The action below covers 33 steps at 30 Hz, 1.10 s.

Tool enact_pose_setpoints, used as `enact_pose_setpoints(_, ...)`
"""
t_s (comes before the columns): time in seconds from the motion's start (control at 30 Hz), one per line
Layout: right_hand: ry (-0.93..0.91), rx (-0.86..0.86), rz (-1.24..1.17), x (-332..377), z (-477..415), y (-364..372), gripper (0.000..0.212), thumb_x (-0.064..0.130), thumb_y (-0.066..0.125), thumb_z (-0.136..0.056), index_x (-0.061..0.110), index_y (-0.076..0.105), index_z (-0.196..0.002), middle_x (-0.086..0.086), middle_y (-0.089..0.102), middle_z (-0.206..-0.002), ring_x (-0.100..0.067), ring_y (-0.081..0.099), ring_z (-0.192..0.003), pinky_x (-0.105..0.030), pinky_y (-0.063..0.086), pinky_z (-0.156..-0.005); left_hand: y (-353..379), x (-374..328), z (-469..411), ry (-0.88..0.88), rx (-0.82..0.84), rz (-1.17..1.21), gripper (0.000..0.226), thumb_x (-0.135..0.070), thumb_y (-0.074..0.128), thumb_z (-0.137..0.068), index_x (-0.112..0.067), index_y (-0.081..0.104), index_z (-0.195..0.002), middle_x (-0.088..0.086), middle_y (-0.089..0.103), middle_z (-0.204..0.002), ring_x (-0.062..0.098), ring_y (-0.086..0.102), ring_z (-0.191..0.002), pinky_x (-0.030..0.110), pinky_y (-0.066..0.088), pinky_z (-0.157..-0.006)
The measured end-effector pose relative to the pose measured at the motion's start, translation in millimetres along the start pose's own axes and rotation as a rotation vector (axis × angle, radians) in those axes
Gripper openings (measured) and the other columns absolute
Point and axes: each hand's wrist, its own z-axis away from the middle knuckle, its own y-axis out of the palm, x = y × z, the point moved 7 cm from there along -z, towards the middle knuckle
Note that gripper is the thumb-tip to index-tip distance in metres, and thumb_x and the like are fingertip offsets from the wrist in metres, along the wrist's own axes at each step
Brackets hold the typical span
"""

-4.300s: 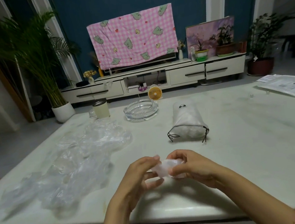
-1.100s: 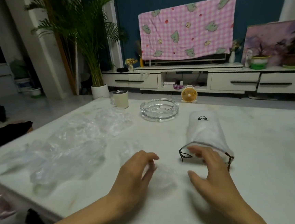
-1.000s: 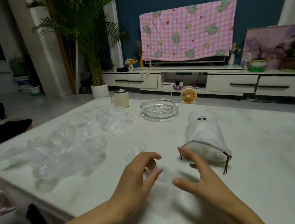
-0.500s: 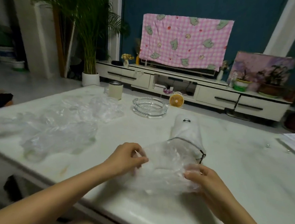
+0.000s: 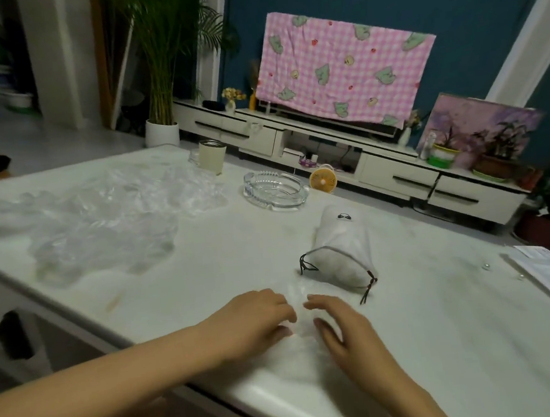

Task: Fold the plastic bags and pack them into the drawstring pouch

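Both hands on a bag [image 5: 299,306] at the table's [image 5: 443,326] near edge
Thin film, likely light, limp, slippery: take the corners. The right hand [image 5: 341,330] lies open, fingers straight; the left hand [image 5: 259,316] bends fingers onto it, pinch unclear. The pouch [image 5: 340,252] sits just beyond.

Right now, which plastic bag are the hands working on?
The lone bag between the left hand and right hand, just in front of the pouch; the others lie in a heap far left, untouched.
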Motion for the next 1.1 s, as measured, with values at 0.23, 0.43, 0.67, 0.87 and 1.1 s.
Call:
enact_pose_setpoints(0.23,0.064,0.406,0.263,-24.9,20.2,27.3,0.1,0.088,-0.002,-0.061,0.039,-0.005,-0.148,0.027,-0.023,-0.146,0.007,-0.022,-0.137,-0.01,-0.017,-0.105,33.9,25.7,31.9,-0.305,0.592,-0.032,0.115,-0.089,0.001,-0.049,-0.031,-0.006,-0.149,-0.01,-0.015,-0.156,0.004,-0.028,-0.135,0.04,-0.023,-0.11)
enact_pose_setpoints(0.43,0.014,0.324,0.111,-11.1,40.5,3.0,0.071,0.086,0.048,-0.063,0.054,0.03,-0.124,0.04,0.004,-0.143,0.019,0.006,-0.133,-0.009,0.013,-0.109,-16.8,22.2,30.7,-0.024,0.0,-0.059,0.056,-0.062,0.029,-0.093,-0.023,0.057,-0.121,0.004,0.054,-0.133,0.02,0.048,-0.124,0.027,0.029,-0.103)
enact_pose_setpoints(0.67,0.064,0.025,-0.078,-23.1,39.3,-4.5,0.012,0.037,0.051,-0.094,0.032,0.06,-0.089,0.028,0.061,-0.103,0.008,0.057,-0.095,-0.013,0.042,-0.084,-1.3,-0.2,38.6,0.062,0.019,-0.018,0.057,-0.072,0.038,-0.084,-0.024,0.057,-0.108,-0.008,0.063,-0.097,0.011,0.057,-0.087,0.024,0.046,-0.072)
enact_pose_setpoints(0.87,0.253,0.007,-0.32,-33.5,11.1,-10.2,0.011,0.025,0.066,-0.087,0.016,0.063,-0.083,0.006,0.065,-0.077,-0.005,0.059,-0.073,-0.018,0.043,-0.07,-3.6,40.7,39.2,-0.297,-0.107,0.205,0.046,-0.056,0.036,-0.079,-0.02,0.059,-0.096,-0.005,0.063,-0.09,0.013,0.057,-0.083,0.021,0.041,-0.073)
enact_pose_setpoints(1.1,0.453,-0.086,-0.33,-51.8,-7.0,-9.1,0.041,0.028,0.058,-0.092,0.013,0.047,-0.056,0.008,0.05,-0.05,-0.006,0.044,-0.049,-0.02,0.036,-0.054,-2.6,74.9,25.7,-0.727,-0.079,0.371,0.032,-0.035,0.055,-0.093,-0.015,0.059,-0.067,-0.004,0.06,-0.065,0.017,0.057,-0.07,0.03,0.041,-0.063)
